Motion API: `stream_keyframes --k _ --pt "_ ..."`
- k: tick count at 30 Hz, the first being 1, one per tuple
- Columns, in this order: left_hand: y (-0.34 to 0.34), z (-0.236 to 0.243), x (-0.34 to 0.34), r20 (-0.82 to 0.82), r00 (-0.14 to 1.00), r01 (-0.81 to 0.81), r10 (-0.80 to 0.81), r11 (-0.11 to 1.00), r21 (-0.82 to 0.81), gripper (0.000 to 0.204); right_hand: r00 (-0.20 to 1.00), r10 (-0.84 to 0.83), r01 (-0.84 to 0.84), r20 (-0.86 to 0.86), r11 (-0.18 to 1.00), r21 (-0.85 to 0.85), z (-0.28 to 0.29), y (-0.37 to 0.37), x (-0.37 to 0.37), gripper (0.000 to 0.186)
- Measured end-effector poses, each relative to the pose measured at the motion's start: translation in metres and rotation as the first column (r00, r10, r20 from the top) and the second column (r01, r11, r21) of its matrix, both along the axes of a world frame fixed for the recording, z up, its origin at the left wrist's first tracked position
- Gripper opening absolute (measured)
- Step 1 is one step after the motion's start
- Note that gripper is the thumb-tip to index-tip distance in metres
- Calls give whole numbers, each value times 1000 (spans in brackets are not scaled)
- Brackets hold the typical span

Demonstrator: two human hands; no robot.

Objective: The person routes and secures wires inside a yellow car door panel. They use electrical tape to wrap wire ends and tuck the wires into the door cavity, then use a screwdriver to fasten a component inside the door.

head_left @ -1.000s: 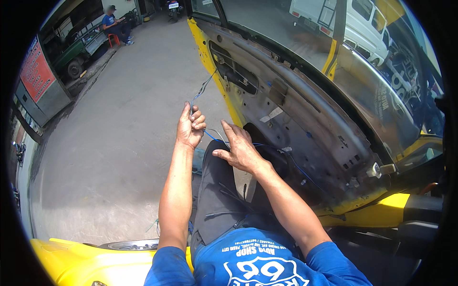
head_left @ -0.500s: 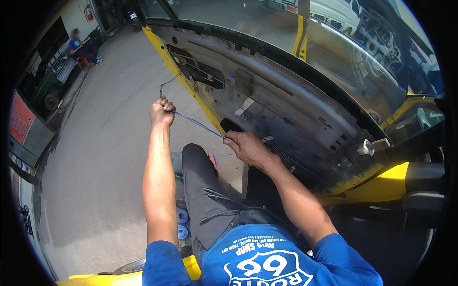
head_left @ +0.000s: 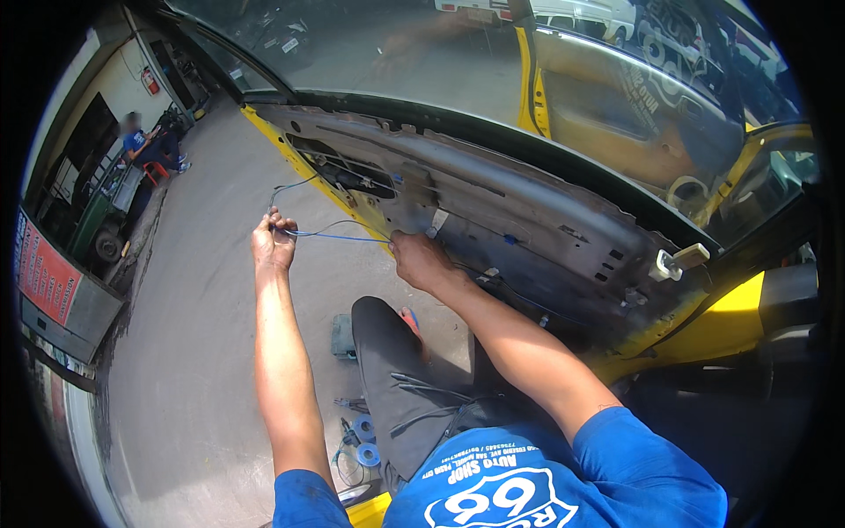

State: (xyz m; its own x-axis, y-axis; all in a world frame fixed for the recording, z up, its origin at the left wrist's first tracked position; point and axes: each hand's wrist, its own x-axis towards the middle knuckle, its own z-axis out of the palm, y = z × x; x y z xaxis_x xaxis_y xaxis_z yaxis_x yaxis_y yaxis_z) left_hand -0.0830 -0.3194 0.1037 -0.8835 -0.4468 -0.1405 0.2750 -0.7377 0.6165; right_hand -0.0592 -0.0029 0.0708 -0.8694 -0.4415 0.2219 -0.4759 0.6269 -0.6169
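My left hand (head_left: pixel 275 239) is closed in a pinch on thin blue electrical wires (head_left: pixel 339 237), left of the car door. Past its fingers, a darker end of the wiring loops back up to the door's edge. My right hand (head_left: pixel 424 262) grips the same wires close against the door, fingertips partly hidden. Between the hands one blue strand runs nearly straight, while a thin dark strand bows above it. The door (head_left: pixel 563 211) stands open with its bare grey inner metal exposed, yellow edge, cut-out holes and a pale handle piece (head_left: pixel 678 261).
Beside my left leg on the ground lie two blue rolls of tape (head_left: pixel 368 454), dark-handled tools (head_left: pixel 351 405) and a greenish case (head_left: pixel 342 336). A person (head_left: pixel 141 145) sits far left near a green vehicle (head_left: pixel 106 216). A red sign (head_left: pixel 48 273) stands at the left.
My left hand has loosened from a fist to a pinch. The wires between my hands have slackened, and one strand now bows away. The view has shifted, showing more ground tools.
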Motion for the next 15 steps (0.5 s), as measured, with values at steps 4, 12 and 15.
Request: stream_keyframes --k 4,12,15 --pt "11 -10 -6 2 999 -36 36 999 2 27 1000 -20 19 19 996 82 2 -15 -9 22" --pt "39 -39 27 23 999 -42 42 999 -22 26 995 96 -97 13 994 42 0 -55 -33 32" --pt "42 -43 37 -28 999 26 -28 999 -46 24 926 225 -204 303 974 -100 4 -63 -51 39"
